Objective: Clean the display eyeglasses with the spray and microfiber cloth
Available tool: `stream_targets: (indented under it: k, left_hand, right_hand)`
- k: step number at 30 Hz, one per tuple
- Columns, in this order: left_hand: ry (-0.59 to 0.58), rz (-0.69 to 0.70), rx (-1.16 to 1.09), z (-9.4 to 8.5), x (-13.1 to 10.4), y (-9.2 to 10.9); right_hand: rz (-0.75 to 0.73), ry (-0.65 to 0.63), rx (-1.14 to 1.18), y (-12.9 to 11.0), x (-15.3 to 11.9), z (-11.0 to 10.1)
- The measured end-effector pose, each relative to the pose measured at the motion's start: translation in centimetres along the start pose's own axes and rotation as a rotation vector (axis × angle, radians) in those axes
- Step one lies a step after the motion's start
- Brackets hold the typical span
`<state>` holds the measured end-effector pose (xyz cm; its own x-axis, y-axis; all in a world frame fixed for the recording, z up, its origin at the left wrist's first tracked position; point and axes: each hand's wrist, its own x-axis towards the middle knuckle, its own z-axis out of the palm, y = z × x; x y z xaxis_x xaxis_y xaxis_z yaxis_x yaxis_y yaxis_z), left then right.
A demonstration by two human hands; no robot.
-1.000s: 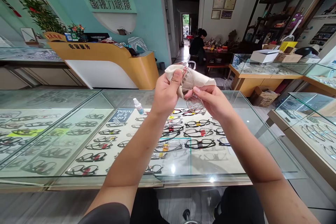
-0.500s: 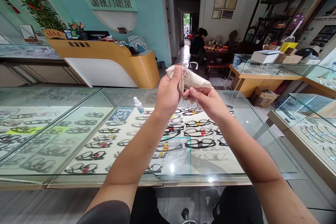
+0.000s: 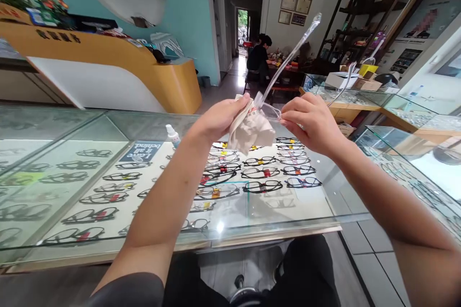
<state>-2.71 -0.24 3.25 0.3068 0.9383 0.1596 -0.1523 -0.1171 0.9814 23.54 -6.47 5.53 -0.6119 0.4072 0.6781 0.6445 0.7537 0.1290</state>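
Observation:
Clear-framed eyeglasses (image 3: 290, 57) are held up above the glass counter, one temple pointing up and away, the other out to the right. My left hand (image 3: 225, 117) is closed on a beige cleaning cloth (image 3: 252, 132) with red lettering, which wraps one lens side of the glasses. My right hand (image 3: 311, 120) pinches the rim of the other lens side between thumb and fingers. The cloth hangs down below my left fingers and hides part of the frame. A white spray bottle (image 3: 173, 135) stands on the counter left of my hands.
Below me is a glass display case (image 3: 288, 223) with rows of spectacles (image 3: 261, 186) inside. A blue printed card (image 3: 140, 152) is near the bottle. Further off are a yellow reception desk (image 3: 180, 84), a seated person (image 3: 257, 60) and boxes (image 3: 342, 80) on another case.
My right hand has moved right and up, away from the cloth. The glasses have turned so their temples show, and the cloth now hangs lower. The view has shifted rightward.

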Motion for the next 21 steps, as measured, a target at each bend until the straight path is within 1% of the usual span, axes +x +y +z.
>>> stream_targets:
  k: [2,3,5,7,10,13,15,19,21]
  left_hand:
    - [-0.159,-0.099,0.055,-0.4,0.3,-0.2]
    - [-0.226,-0.126,0.081,-0.6,0.4,-0.3]
    - [-0.305,-0.126,0.122,-0.7,0.5,-0.4]
    - [-0.366,-0.13,0.167,-0.8,0.5,-0.5]
    - [-0.445,-0.159,0.247,-1.0,0.4,-0.8]
    - [-0.58,-0.156,0.29,-1.0,0.5,-1.2]
    - [-0.604,-0.127,0.265,-0.8,0.5,-1.4]
    - [-0.495,-0.051,0.129,0.4,0.0,-1.2]
    - [-0.444,-0.012,0.058,1.0,-0.2,-1.0]
  right_hand:
    - [-0.148,-0.119,-0.278,0.3,-0.2,-0.9]
    - [-0.217,-0.178,-0.37,0.3,-0.3,-1.3]
    - [-0.32,-0.28,-0.448,0.1,-0.2,-2.0]
    - [-0.342,-0.359,-0.393,-0.3,0.1,-2.5]
    - [-0.265,-0.435,-0.159,-0.9,0.8,-2.7]
    - [-0.19,-0.484,0.007,-1.2,1.7,-2.6]
    - [-0.135,-0.477,0.088,-1.3,2.1,-2.6]
    - [0.03,-0.32,0.282,-1.3,2.2,-2.5]
    - [0.09,-0.242,0.292,-1.3,1.9,-2.2]
